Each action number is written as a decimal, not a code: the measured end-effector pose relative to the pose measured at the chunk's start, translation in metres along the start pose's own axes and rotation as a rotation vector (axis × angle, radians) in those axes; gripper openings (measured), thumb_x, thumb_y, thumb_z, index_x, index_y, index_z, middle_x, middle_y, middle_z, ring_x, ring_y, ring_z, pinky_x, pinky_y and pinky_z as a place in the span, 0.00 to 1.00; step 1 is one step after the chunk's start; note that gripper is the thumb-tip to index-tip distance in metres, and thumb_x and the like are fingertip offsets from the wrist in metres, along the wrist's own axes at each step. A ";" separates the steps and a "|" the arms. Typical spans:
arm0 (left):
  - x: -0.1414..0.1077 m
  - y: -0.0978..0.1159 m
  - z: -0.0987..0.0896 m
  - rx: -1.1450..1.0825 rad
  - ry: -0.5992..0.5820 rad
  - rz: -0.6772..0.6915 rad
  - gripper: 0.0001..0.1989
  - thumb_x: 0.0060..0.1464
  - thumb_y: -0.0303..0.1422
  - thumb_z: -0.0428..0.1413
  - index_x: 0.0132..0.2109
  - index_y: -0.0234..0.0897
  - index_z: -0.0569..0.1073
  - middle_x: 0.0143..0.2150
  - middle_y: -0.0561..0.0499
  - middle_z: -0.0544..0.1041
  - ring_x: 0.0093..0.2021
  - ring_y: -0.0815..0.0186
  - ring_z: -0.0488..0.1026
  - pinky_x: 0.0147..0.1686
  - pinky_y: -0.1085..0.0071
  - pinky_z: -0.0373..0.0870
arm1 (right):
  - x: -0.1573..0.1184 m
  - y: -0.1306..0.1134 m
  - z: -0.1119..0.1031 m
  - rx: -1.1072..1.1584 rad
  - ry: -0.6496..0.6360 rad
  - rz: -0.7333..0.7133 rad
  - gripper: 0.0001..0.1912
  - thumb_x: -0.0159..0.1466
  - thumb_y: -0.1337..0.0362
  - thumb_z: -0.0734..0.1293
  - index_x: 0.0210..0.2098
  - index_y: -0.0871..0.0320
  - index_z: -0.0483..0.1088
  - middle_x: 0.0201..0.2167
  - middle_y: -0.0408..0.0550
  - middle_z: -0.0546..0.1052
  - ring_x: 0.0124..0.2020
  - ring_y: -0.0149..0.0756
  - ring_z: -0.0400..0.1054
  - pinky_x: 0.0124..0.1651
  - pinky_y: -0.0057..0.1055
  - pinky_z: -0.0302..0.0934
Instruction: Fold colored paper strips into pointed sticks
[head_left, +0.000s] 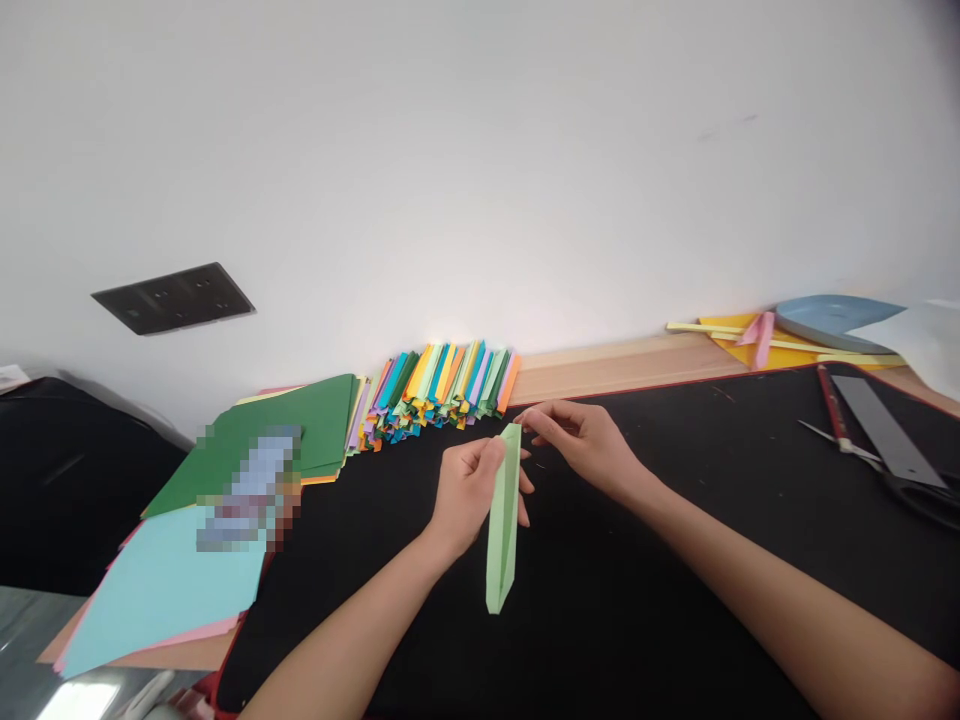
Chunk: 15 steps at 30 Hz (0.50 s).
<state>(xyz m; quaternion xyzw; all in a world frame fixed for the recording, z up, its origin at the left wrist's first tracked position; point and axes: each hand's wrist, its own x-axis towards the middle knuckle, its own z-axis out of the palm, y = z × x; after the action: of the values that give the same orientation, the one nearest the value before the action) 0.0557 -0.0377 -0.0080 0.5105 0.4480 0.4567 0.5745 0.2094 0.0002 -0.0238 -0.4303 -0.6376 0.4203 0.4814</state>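
Blk mat (600,620), lt-grn strip (498,545), upper end in L grip (466,490)

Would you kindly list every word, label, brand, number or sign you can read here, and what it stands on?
No text can be read.
Pixelated patch over the green paper: blurred beyond reading.
Gray ruler: any markings too small.
Wall socket plate: no lettering legible.

One head-worn view, looking forward and down past the bare left hand (469,490) and bare right hand (581,440).
It sits above the forearms, at arm's length from the hands near mid-frame, facing a plain white wall (525,180) beyond the black, red-edged mat (600,620) on the pale wooden surface (600,362).
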 end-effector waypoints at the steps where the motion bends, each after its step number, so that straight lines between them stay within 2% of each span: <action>1: 0.000 0.000 0.000 0.006 0.003 0.008 0.19 0.54 0.43 0.50 0.30 0.30 0.72 0.19 0.50 0.73 0.12 0.69 0.68 0.10 0.77 0.59 | 0.000 0.000 0.000 0.016 -0.038 0.013 0.18 0.59 0.51 0.62 0.28 0.60 0.72 0.30 0.48 0.76 0.32 0.36 0.69 0.36 0.32 0.66; 3: -0.001 -0.001 -0.001 0.016 -0.008 0.010 0.20 0.54 0.45 0.50 0.28 0.30 0.71 0.20 0.48 0.73 0.12 0.68 0.68 0.10 0.77 0.60 | -0.001 -0.003 0.000 0.063 -0.094 0.028 0.18 0.58 0.51 0.63 0.27 0.60 0.72 0.28 0.47 0.76 0.32 0.36 0.70 0.37 0.32 0.66; 6: -0.001 -0.003 -0.001 0.038 -0.037 0.009 0.21 0.54 0.45 0.50 0.27 0.30 0.71 0.22 0.46 0.75 0.14 0.68 0.69 0.12 0.76 0.63 | -0.002 -0.009 0.001 0.146 -0.105 0.053 0.17 0.56 0.51 0.65 0.27 0.60 0.72 0.27 0.45 0.75 0.30 0.34 0.69 0.37 0.32 0.66; 12: 0.000 -0.004 0.000 0.105 -0.093 0.026 0.19 0.56 0.43 0.49 0.37 0.30 0.74 0.25 0.46 0.78 0.20 0.68 0.71 0.18 0.76 0.65 | -0.004 -0.012 0.003 0.197 -0.108 0.101 0.16 0.55 0.52 0.67 0.26 0.60 0.71 0.24 0.44 0.73 0.27 0.31 0.67 0.36 0.31 0.65; 15: 0.000 -0.004 0.000 0.138 -0.118 0.037 0.20 0.57 0.45 0.48 0.34 0.30 0.73 0.24 0.46 0.77 0.20 0.68 0.70 0.20 0.76 0.65 | -0.005 -0.012 0.004 0.197 -0.124 0.115 0.15 0.55 0.53 0.67 0.26 0.60 0.71 0.24 0.44 0.73 0.28 0.32 0.67 0.35 0.31 0.65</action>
<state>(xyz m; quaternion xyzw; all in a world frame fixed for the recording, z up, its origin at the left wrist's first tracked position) 0.0564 -0.0381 -0.0117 0.5829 0.4344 0.4043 0.5550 0.2046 -0.0088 -0.0143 -0.3897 -0.5962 0.5336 0.4561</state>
